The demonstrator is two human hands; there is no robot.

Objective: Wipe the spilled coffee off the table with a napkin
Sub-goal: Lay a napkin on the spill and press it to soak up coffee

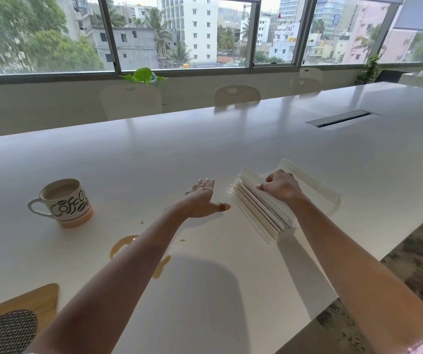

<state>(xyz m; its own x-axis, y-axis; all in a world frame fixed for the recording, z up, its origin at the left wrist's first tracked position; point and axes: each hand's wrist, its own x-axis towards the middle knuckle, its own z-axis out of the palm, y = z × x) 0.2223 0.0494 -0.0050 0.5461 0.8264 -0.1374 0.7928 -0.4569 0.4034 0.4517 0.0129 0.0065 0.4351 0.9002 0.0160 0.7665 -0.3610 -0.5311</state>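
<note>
A tan coffee spill [121,246] lies on the white table [231,149], partly hidden under my left forearm, with more drops [161,267] nearer me. A stack of white napkins [259,213] stands on edge to the right. My right hand [279,186] pinches the top edge of a napkin in that stack. My left hand [202,200] hovers flat just left of the stack, fingers straight, holding nothing.
A mug marked "Coffee" [64,203], filled with milky coffee, stands at the left. A wooden board with a woven mat [13,325] sits at the near left corner. A cable slot [343,118] lies far right. Chairs [236,95] line the far side.
</note>
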